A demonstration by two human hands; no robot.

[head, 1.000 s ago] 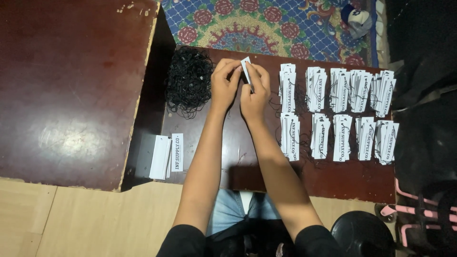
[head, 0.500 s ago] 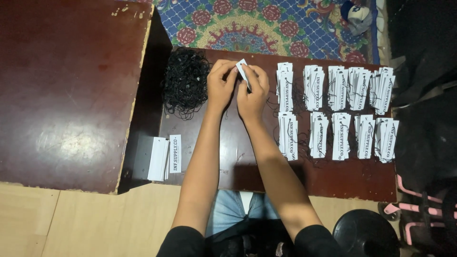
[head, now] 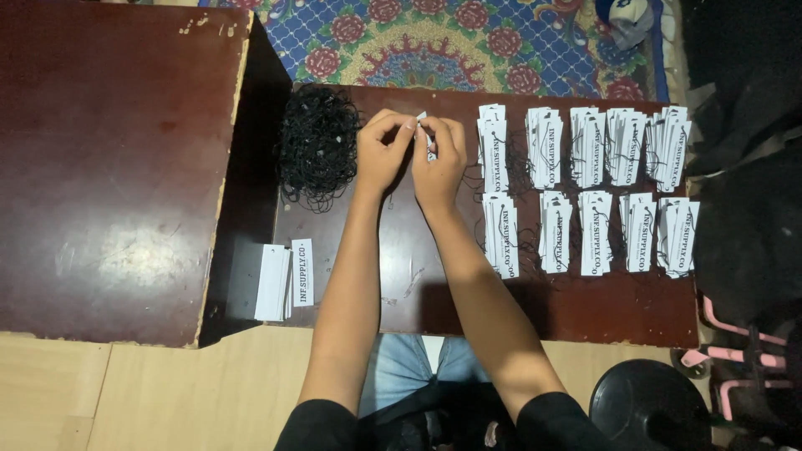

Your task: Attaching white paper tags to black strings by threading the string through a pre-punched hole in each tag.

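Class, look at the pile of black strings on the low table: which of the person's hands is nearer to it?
Left. The left hand sits just beside the black string pile; the right hand is farther off, on the left hand's far side.

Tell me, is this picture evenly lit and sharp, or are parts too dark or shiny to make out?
Head view: uneven light; a pale glare patch lies on the big dark red table; the right edge sinks into near-black shadow. Both hands, left hand and right hand, are sharp enough, pinching a small white tag. The black string pile blurs into one mass.
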